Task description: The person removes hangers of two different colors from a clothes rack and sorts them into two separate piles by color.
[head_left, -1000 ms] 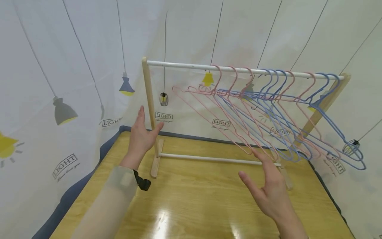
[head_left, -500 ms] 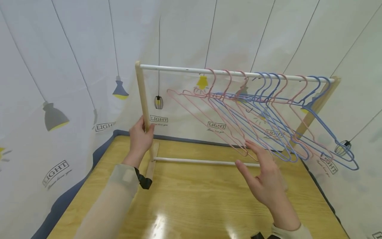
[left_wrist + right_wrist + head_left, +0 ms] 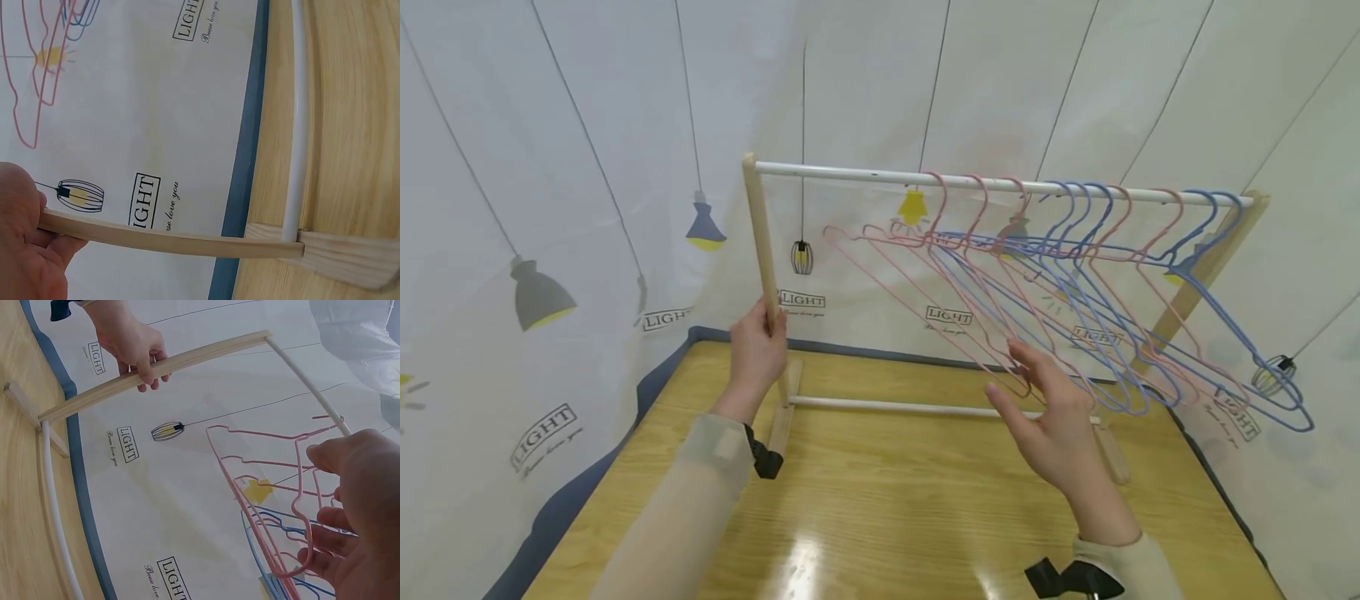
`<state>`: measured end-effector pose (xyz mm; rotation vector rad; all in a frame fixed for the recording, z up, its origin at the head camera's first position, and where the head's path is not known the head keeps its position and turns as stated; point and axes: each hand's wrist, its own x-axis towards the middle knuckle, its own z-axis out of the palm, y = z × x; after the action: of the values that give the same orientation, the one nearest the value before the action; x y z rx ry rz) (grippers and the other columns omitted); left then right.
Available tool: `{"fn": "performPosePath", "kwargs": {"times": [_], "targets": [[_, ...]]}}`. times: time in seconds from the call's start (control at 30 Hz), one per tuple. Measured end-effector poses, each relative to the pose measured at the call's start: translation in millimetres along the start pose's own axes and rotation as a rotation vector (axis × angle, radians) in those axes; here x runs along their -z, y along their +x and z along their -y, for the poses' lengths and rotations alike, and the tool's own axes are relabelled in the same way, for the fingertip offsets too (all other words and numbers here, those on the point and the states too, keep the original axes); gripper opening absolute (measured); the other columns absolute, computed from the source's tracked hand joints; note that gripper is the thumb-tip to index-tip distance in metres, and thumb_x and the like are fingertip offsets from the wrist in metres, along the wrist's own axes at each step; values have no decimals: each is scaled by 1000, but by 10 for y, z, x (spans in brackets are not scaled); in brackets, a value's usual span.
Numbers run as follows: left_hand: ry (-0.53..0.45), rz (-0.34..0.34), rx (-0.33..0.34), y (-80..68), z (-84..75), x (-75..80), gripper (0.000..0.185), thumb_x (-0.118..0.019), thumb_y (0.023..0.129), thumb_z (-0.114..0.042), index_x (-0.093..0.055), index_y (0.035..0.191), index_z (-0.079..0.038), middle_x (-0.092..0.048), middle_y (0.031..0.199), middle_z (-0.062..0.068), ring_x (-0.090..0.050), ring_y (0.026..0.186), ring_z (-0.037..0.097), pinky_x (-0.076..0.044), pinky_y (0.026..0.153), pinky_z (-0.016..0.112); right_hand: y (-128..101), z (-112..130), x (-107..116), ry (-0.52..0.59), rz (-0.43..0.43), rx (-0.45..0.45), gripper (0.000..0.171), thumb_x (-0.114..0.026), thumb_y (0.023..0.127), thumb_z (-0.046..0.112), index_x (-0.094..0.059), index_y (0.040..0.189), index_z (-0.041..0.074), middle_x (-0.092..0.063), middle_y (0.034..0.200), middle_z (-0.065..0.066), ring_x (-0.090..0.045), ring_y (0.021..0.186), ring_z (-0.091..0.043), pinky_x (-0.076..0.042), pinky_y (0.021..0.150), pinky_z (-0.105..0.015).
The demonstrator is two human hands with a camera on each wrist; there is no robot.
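A small clothes rack stands on the wooden table [image 3: 887,517], with a white top rail [image 3: 850,172] and wooden end posts. Several pink hangers [image 3: 925,283] and blue hangers [image 3: 1225,325] hang slanted from the rail. My left hand [image 3: 767,329] grips the left post [image 3: 760,233] at mid height; the left wrist view shows the fingers curled round the post [image 3: 175,240]. My right hand [image 3: 1026,379] is open, its straight fingers touching the lower corner of the nearest pink hangers. The right wrist view shows that pink hanger [image 3: 250,512] lying against the fingers [image 3: 331,544].
The rack's lower white rail [image 3: 910,407] and its wooden foot [image 3: 782,421] rest on the table. A white curtain printed with lamps [image 3: 542,292] hangs close behind and at both sides. The table's glossy front part lies under my arms.
My left hand, open beside the post a second ago, now grips it. My right hand rose from the lower rail to the pink hangers' lower corner.
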<state>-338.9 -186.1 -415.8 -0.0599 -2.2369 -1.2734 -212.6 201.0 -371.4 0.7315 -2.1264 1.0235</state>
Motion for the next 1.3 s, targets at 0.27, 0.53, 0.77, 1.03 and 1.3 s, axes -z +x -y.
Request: {"fn": "performPosePath", "kwargs": {"times": [0.27, 0.53, 0.77, 1.03, 1.3], "targets": [[6, -8, -31, -2, 25, -22, 23, -60, 109, -11, -67, 130, -4, -72, 92, 18, -61, 67, 27, -51, 57, 40, 47, -68, -147, 215, 55, -185, 48, -70, 100, -2, -56, 146, -4, -60, 145, -17, -58, 132, -37, -46, 108, -27], [7, -5, -27, 10, 80, -48, 22, -61, 108, -8, -68, 128, -5, -74, 95, 18, -64, 70, 29, -54, 60, 42, 130, -155, -282, 417, 5, -352, 38, -62, 104, -6, -55, 140, -16, -62, 138, -29, -65, 122, -10, -51, 100, -25], [12, -16, -30, 7, 76, -46, 24, -62, 107, -6, -68, 130, -6, -73, 92, 17, -63, 68, 28, -53, 58, 42, 138, -150, -354, 478, -73, -407, 27, -56, 107, -4, -63, 131, -16, -67, 128, -31, -71, 115, -14, -53, 98, -31], [16, -10, -31, 11, 85, -52, 22, -61, 107, -8, -67, 129, -5, -74, 93, 18, -63, 68, 28, -54, 58, 41, 158, -116, -381, 417, -192, -294, 22, -52, 107, -9, -66, 121, -18, -72, 112, -33, -74, 100, -10, -57, 90, -29], [10, -10, -39, -6, 59, -35, 23, -61, 108, -8, -67, 129, -4, -74, 97, 19, -65, 72, 30, -55, 61, 43, 243, -39, -283, 316, -256, -199, 23, -53, 106, -9, -68, 123, -16, -75, 107, -28, -75, 100, -8, -55, 79, -16]]}}
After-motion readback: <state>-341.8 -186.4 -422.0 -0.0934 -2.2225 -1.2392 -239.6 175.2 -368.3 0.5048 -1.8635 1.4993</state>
